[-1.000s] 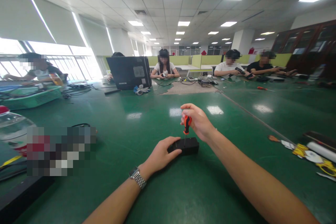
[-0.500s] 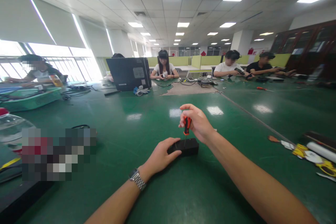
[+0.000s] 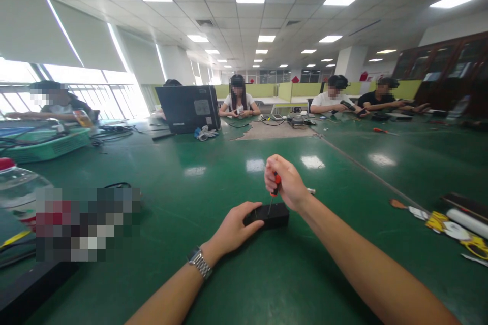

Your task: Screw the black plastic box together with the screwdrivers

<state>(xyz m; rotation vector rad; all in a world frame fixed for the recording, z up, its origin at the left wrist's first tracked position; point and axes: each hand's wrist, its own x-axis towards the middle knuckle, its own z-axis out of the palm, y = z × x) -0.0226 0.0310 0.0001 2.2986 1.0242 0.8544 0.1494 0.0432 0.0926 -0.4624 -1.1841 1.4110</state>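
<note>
A small black oblong block [image 3: 278,217] lies on the green tabletop in front of me. My left hand [image 3: 238,223] is closed around its left end, thumb on the near side and fingers on the far side. Above the block, my right hand [image 3: 284,177] is wrapped around the red and black handle of a screwdriver [image 3: 274,192]. The screwdriver leans slightly, and its thin shaft runs down to the top of the block. Part of the handle is hidden by my fingers. Just right of my right wrist lies a small metallic piece [image 3: 311,191], too small to name.
Left stand a clear bottle with a red cap [image 3: 23,188] and a green basket [image 3: 49,147]. A black monitor-like case [image 3: 186,109] and gloves [image 3: 206,133] are further back. Scissors [image 3: 476,249] and a white roll [image 3: 467,223] lie right. Several people sit across the table.
My right hand has gone from loosely spread fingers to a closed grip on the screwdriver, whose handle now leans more to the right. My left hand still holds the block.
</note>
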